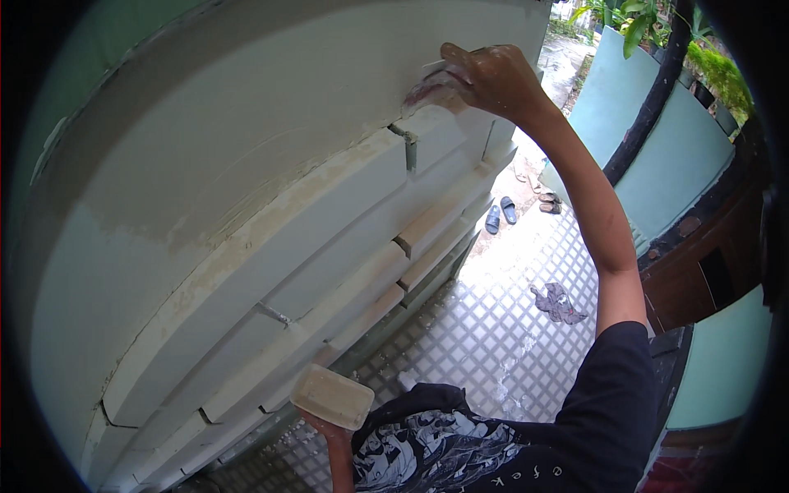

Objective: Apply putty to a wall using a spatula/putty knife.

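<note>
My right hand [499,80] is raised at arm's length to the white wall [271,99]. Its closed fingers press a crumpled wet rag [436,88], whitish with dark reddish patches, against the wall just above the top row of raised blocks. Low in front of my body, my left hand [325,427] grips a rectangular cream plastic tub [333,398] from below. White residue coats the tub's inside; any liquid in it is hard to make out. Below the rag, the white brick-like blocks [271,218] have dark gaps between them, and damp beige smears mark their upper ledge.
Grey-and-white patterned tiles [460,329] cover the floor, with white splashes on them. A dark crumpled cloth [559,303] lies there. Blue slippers [500,215] and brown sandals [550,203] stand by the opening. A pale turquoise wall [657,148] with potted plants rises at right.
</note>
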The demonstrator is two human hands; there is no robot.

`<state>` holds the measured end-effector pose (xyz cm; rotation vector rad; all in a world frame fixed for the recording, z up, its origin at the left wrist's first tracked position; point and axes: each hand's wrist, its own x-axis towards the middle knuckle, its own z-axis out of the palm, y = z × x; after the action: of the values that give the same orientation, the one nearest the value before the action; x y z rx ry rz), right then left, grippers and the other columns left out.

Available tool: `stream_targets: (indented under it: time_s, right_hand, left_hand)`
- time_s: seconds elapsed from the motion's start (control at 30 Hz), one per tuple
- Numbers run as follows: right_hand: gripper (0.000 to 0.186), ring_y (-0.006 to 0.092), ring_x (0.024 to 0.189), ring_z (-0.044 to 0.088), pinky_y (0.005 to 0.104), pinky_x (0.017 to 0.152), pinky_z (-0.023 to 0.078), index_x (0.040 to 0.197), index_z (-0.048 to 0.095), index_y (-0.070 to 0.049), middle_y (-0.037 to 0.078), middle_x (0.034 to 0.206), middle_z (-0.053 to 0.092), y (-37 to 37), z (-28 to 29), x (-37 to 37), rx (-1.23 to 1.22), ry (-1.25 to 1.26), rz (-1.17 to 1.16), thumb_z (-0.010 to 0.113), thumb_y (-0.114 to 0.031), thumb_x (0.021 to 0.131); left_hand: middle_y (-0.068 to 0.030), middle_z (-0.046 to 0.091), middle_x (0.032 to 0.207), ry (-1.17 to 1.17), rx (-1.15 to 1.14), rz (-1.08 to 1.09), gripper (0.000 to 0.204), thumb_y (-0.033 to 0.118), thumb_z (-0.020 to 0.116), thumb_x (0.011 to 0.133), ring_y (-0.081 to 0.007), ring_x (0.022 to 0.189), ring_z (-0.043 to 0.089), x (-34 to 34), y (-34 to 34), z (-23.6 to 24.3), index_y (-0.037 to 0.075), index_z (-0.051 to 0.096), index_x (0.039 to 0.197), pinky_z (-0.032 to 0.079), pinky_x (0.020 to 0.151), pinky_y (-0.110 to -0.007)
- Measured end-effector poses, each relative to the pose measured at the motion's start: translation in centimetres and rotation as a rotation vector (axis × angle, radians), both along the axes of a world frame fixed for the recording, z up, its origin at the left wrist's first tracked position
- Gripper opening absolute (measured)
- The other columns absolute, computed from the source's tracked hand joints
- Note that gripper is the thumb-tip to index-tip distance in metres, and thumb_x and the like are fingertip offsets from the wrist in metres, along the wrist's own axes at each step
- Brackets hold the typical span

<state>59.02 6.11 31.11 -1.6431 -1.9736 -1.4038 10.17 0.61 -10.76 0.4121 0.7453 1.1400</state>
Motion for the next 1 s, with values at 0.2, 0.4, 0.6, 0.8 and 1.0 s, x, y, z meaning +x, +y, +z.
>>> stream_targets:
  time_s: [0.2, 0.4, 0.6, 0.8, 1.0]
  right_hand:
    - [0.027, 0.0299, 0.053, 0.062, 0.0381, 0.049, 0.048, 0.102, 0.059, -0.010, 0.012, 0.058, 0.059, -1.7, -0.5, 0.2, 0.196, 0.047, -0.042, 0.070, -0.022, 0.081]
    - [0.025, 0.0123, 0.041, 0.054, 0.0277, 0.041, 0.040, 0.089, 0.065, -0.010, 0.001, 0.048, 0.054, -4.2, -0.6, -9.0, 0.436, 0.401, 0.049, 0.079, -0.025, 0.075]
    - [0.023, 0.0164, 0.047, 0.057, 0.0306, 0.051, 0.047, 0.088, 0.066, -0.010, 0.002, 0.051, 0.056, -1.3, -2.9, -14.4, 0.188, 0.206, 0.232, 0.078, -0.018, 0.069]
    - [0.021, 0.0170, 0.048, 0.058, 0.0307, 0.051, 0.047, 0.085, 0.066, -0.011, 0.001, 0.051, 0.055, 0.2, -4.8, -14.3, 0.297, 0.153, 0.233, 0.077, -0.016, 0.069]
    - [0.020, 0.0161, 0.044, 0.056, 0.0321, 0.046, 0.044, 0.082, 0.065, -0.013, 0.002, 0.048, 0.052, -1.1, -1.7, -16.6, 0.383, 0.428, 0.144, 0.078, -0.017, 0.068]
  left_hand:
    - [-0.0079, 0.051, 0.129, 0.043, 0.039, 0.049, 0.067, 0.065, 0.026, 0.093, -0.0273, 0.112, 0.057, -0.7, -0.1, -1.0, 0.016, 0.035, 0.138, 0.051, 0.092, -0.046]
    - [-0.0074, 0.051, 0.127, 0.152, 0.187, 0.095, 0.064, 0.063, 0.028, 0.094, -0.0266, 0.111, 0.057, -1.7, -0.9, 0.9, 0.016, 0.038, 0.135, 0.050, 0.093, -0.044]
    - [-0.0076, 0.050, 0.130, 0.077, 0.072, 0.097, 0.066, 0.064, 0.027, 0.093, -0.0267, 0.115, 0.055, -3.9, -1.4, 0.9, 0.016, 0.038, 0.137, 0.048, 0.095, -0.043]
    - [-0.0079, 0.050, 0.131, 0.029, 0.064, 0.116, 0.066, 0.064, 0.026, 0.094, -0.0277, 0.117, 0.054, -6.5, -2.2, 1.5, 0.016, 0.036, 0.139, 0.048, 0.096, -0.043]
    - [-0.0077, 0.051, 0.130, -0.025, 0.027, 0.147, 0.065, 0.063, 0.028, 0.094, -0.0282, 0.115, 0.055, -8.5, -2.3, 2.2, 0.016, 0.038, 0.137, 0.048, 0.095, -0.044]
